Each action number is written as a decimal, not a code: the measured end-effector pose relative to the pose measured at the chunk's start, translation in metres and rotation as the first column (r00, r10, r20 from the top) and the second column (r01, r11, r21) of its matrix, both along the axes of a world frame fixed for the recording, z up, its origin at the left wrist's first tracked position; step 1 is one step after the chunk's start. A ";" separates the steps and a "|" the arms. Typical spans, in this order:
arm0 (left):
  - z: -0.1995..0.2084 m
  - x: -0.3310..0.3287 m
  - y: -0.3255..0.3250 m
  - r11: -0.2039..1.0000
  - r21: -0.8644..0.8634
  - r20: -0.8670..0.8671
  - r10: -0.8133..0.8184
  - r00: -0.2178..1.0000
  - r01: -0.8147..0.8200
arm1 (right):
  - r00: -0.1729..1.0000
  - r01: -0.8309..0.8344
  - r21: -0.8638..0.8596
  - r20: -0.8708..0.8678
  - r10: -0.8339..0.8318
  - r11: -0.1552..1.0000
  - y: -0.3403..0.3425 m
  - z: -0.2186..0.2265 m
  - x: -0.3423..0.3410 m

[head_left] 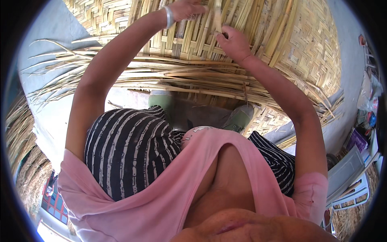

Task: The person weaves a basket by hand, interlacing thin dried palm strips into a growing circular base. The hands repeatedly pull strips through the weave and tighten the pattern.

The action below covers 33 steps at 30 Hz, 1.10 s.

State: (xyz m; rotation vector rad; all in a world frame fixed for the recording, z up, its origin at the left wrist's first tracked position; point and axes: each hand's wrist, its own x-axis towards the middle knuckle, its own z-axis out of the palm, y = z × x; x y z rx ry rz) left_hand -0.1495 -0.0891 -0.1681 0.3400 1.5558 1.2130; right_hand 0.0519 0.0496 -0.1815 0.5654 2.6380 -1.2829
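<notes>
Before me lies a large woven mat (314,44) of split yellow reed, with long loose strips running away from me across its middle. My right hand (235,43) is closed at the mat's near part, thumb and forefinger pinching the lower end of an upright reed strip (218,18). To its left and farther off, my left hand (186,10) hovers over the weave, a pale band (169,17) round its wrist. Motion smears its fingers, so its grip is unclear. A thick bundle of loose reed strips (177,72) lies crosswise between the mat's weave and my feet.
My green shoes (241,117) rest by the strip bundle, beneath my striped trousers (125,149). Heaps of dry straw or reed (20,133) stand at the left. Along the right edge are a grey panel (344,171), a pale plastic chair (354,193) and plastic bags (365,94).
</notes>
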 end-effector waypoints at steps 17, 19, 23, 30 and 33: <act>-0.136 -0.013 0.041 0.565 -0.566 -0.753 -0.651 -0.098 0.600 | 0.992 0.106 -0.390 -0.021 -0.124 0.915 0.001 0.019 0.015; -0.115 0.000 0.052 0.644 -0.539 -0.601 -0.746 0.288 0.543 | 0.989 0.143 -0.375 0.026 -0.144 0.916 0.006 0.020 0.017; -0.030 0.030 0.055 0.887 -0.439 -0.405 -0.339 0.849 0.145 | 0.989 0.146 -0.347 0.022 -0.148 0.926 0.009 0.006 0.015; -0.024 0.040 0.049 0.891 -0.441 -0.492 -0.136 0.860 -0.112 | 0.981 0.179 -0.326 0.127 -0.145 0.928 0.007 0.000 0.000; -0.143 -0.004 0.005 0.890 -0.323 -0.824 -0.432 0.367 0.322 | 0.987 0.132 -0.295 0.123 -0.100 0.946 0.000 -0.011 -0.010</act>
